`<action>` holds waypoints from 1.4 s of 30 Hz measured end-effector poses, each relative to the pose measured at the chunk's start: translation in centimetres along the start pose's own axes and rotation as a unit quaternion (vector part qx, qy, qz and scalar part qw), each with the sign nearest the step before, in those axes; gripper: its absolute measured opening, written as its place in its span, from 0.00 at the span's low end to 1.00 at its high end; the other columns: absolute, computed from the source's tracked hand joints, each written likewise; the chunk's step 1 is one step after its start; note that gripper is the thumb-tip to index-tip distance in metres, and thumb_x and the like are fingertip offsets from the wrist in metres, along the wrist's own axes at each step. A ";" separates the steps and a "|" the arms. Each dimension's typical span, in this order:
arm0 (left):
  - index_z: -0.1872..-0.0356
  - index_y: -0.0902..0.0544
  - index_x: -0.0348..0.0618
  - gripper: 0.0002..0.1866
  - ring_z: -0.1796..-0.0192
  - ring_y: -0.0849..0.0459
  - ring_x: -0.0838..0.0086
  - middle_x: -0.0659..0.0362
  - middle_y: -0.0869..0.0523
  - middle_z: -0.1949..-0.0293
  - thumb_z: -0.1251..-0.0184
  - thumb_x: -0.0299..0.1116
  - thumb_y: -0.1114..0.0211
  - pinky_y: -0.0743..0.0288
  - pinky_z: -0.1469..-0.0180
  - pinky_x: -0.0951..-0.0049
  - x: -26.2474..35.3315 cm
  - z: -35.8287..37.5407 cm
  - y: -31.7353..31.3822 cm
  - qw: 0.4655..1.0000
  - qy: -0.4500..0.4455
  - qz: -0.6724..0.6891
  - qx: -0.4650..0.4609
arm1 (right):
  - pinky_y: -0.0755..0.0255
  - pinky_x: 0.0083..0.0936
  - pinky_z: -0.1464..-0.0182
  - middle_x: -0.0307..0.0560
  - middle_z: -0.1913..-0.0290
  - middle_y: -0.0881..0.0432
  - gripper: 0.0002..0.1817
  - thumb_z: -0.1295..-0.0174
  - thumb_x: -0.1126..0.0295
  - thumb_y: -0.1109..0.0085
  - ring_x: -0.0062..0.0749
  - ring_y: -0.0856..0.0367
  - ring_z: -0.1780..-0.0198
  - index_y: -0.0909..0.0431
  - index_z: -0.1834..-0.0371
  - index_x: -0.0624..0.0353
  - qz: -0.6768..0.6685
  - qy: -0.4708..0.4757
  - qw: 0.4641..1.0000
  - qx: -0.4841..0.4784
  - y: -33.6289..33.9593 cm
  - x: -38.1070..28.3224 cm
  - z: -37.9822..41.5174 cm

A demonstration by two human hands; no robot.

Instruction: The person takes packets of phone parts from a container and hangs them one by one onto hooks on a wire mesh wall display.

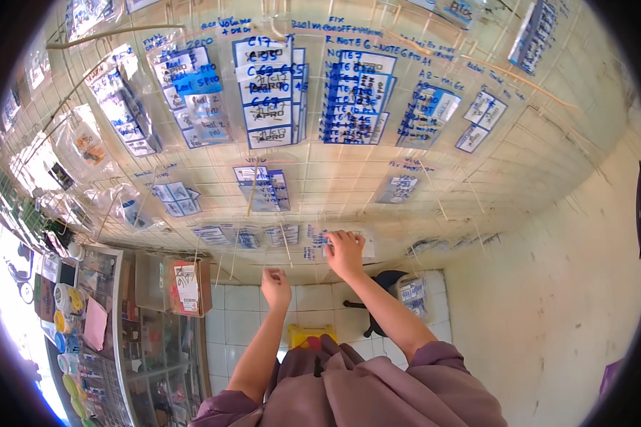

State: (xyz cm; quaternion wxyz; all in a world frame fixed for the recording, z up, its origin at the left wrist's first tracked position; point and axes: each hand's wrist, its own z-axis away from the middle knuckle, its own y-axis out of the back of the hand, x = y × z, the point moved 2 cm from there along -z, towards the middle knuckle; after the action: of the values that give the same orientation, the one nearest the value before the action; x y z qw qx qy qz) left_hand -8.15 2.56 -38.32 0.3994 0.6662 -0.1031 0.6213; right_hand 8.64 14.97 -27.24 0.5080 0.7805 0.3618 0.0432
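Observation:
My right hand [345,253] is at the low row of the wire rack, fingers bent over a clear plastic packet [367,246] with blue handwriting; its fingertips pinch or press the packet's left part, partly covered by the hand. My left hand [275,288] hangs lower and to the left, below the row, fingers loosely bent and apart from the packets, with nothing visible in it. Just left of my right hand hang small labelled packets [283,235] and another labelled packet [246,238].
Labelled packets [269,92] hang on the wire rack [320,160] above. At left stand a glass cabinet [160,349] and a cardboard box [187,286]. A yellow object [310,333] and a dark stool-like thing [386,281] are on the tiled floor [242,322].

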 end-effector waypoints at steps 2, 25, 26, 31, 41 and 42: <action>0.57 0.20 0.40 0.08 0.63 0.15 0.64 0.53 0.15 0.65 0.32 0.32 0.35 0.22 0.60 0.63 -1.4 2.2 -1.4 0.998 0.017 0.010 -0.053 | 0.41 0.46 0.44 0.37 0.59 0.19 0.15 0.44 0.67 0.31 0.38 0.22 0.51 0.19 0.53 0.45 0.012 -0.033 0.999 -0.010 1.0 2.4 1.3; 0.56 0.19 0.37 0.12 0.65 0.16 0.76 0.60 0.15 0.65 0.32 0.34 0.29 0.29 0.70 0.75 3.7 -0.1 -10.1 0.948 0.193 0.250 -0.036 | 0.50 0.62 0.31 0.41 0.35 0.23 0.44 0.59 0.46 0.19 0.36 0.30 0.30 0.25 0.35 0.45 -0.031 -0.032 0.959 -0.280 0.6 9.1 -2.8; 0.56 0.20 0.37 0.12 0.65 0.16 0.76 0.60 0.15 0.66 0.32 0.33 0.29 0.29 0.69 0.75 3.5 -0.2 -10.2 0.950 0.190 0.244 -0.034 | 0.50 0.62 0.31 0.41 0.37 0.22 0.44 0.60 0.47 0.18 0.37 0.29 0.32 0.25 0.36 0.45 -0.030 -0.026 0.965 -0.259 0.4 9.2 -2.8; 0.56 0.21 0.36 0.12 0.66 0.16 0.76 0.60 0.14 0.65 0.32 0.31 0.30 0.27 0.67 0.76 3.9 0.2 -10.1 0.952 0.176 0.249 -0.003 | 0.46 0.56 0.33 0.42 0.46 0.20 0.43 0.64 0.50 0.16 0.38 0.25 0.38 0.22 0.39 0.45 -0.029 -0.015 0.981 -0.191 0.2 9.3 -3.2; 0.49 0.25 0.41 0.17 0.63 0.12 0.75 0.58 0.13 0.59 0.30 0.36 0.30 0.31 0.72 0.77 4.2 0.7 -9.1 0.936 0.230 0.266 -0.015 | 0.30 0.44 0.47 0.52 0.57 0.15 0.18 0.45 0.59 0.26 0.49 0.17 0.52 0.14 0.54 0.55 -0.167 -0.049 0.968 -0.179 0.5 9.5 -4.2; 0.48 0.25 0.41 0.17 0.63 0.12 0.75 0.58 0.13 0.59 0.30 0.37 0.30 0.32 0.72 0.78 4.1 0.7 -9.0 0.934 0.235 0.269 -0.016 | 0.27 0.43 0.51 0.55 0.58 0.14 0.17 0.44 0.59 0.27 0.52 0.16 0.54 0.13 0.56 0.58 -0.210 -0.057 0.959 -0.181 0.9 9.3 -4.2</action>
State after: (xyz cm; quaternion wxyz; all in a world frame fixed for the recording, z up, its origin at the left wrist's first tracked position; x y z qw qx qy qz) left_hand -1.08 9.51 -38.15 0.2402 0.4420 -0.1916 0.8427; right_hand 14.06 23.66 -27.26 0.6584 0.5826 0.4743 -0.0445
